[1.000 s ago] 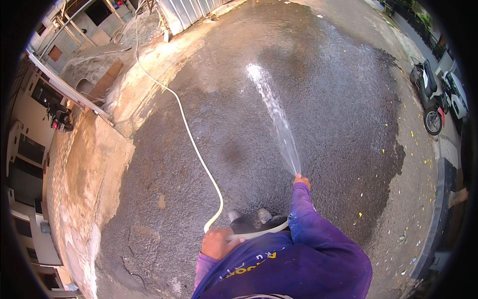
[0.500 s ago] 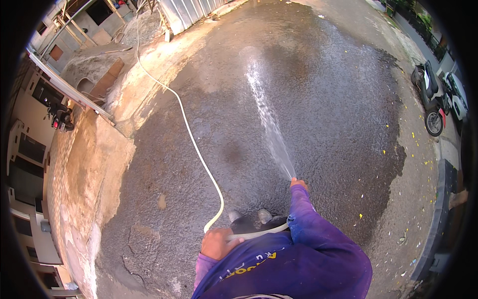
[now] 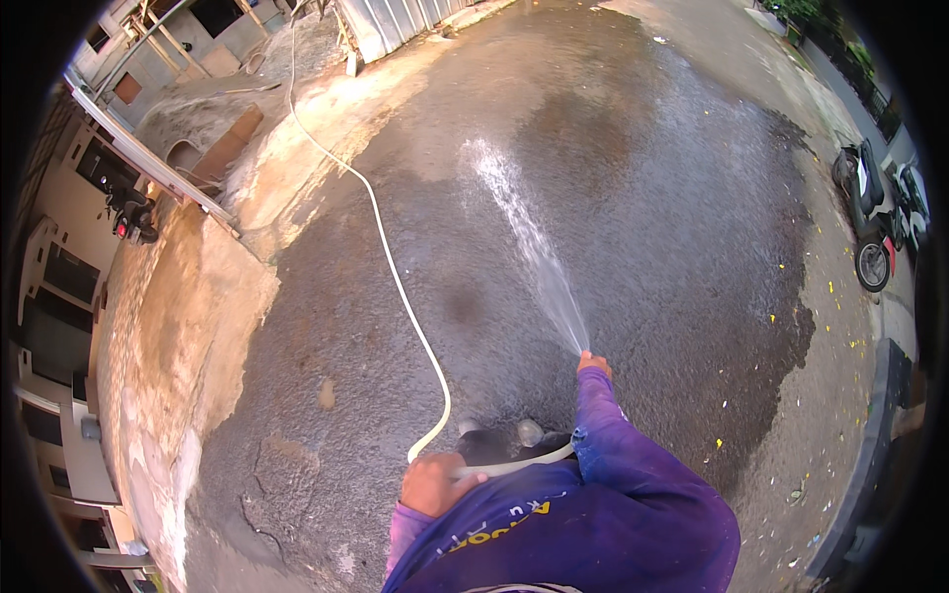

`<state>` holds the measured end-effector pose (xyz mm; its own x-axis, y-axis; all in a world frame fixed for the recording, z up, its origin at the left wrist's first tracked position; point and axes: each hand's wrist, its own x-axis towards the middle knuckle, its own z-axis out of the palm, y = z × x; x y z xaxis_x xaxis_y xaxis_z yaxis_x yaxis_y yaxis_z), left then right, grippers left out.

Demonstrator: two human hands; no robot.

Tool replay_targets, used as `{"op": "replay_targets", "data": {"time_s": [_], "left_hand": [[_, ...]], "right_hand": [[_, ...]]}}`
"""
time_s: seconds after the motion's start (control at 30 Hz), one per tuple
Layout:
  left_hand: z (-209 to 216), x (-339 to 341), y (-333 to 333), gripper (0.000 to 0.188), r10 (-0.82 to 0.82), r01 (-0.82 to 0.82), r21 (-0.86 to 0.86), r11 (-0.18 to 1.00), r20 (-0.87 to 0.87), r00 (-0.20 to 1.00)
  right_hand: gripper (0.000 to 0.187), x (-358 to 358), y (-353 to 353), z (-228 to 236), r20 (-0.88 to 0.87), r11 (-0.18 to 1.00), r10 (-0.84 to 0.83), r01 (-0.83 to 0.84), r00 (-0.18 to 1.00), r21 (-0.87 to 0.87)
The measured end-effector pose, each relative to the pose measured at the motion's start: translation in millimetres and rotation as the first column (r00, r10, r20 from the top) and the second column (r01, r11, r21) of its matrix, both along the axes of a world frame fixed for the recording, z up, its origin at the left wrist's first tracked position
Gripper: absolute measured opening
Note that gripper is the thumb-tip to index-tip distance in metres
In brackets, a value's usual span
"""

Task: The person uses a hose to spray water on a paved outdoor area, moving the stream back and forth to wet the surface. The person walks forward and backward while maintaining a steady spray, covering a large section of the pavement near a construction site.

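The hose (image 3: 395,277) was clamped at its end in the right hand (image 3: 593,364) to aim the spray (image 3: 524,237), slack gripped by the left hand (image 3: 435,484) to keep it off the boots (image 3: 499,440).

Smooth pale hose (image 3: 390,262), probably plastic, rough wet-glossy asphalt (image 3: 643,198), purple cloth sleeve (image 3: 613,445)

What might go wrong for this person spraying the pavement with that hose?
The wet pavement around the feet may be slippery. The white hose loops close to the shoes, so it might catch a foot. The water jet from the right hand fans out wide; swung right, it might splash the parked motorbikes.
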<state>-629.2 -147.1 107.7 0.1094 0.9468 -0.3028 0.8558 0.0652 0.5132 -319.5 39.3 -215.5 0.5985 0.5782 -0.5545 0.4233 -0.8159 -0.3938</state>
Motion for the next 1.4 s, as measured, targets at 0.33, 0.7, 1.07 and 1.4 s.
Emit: {"op": "replay_targets", "data": {"time_s": [0.33,0.7,1.07,1.4], "left_hand": [[-0.6,-23.5,7.5,0.043,0.107,-0.108,-0.014,0.994,-0.022,0.994],[-12.5,-104.3,86.7,0.042,0.154,-0.154,-0.024,0.988,0.016,0.988],[-22.4,-189.0,162.3,0.048,0.145,-0.141,-0.053,0.989,0.081,0.986],[-12.0,-228.8,205.8,0.044,0.185,-0.179,-0.054,0.982,0.137,0.973]], "right_hand": [[0.059,-43.6,25.1,-13.7,-0.034,0.995,0.042,-0.045,0.999,-0.094],[0.062,-109.3,98.8,-36.8,-0.004,0.99,0.011,-0.011,1.0,-0.139],[0.062,-180.1,185.3,-27.9,0.06,0.989,0.111,-0.104,0.992,-0.11],[0.064,-223.2,237.5,-4.1,0.045,0.986,0.139,-0.134,0.989,-0.099]]}}
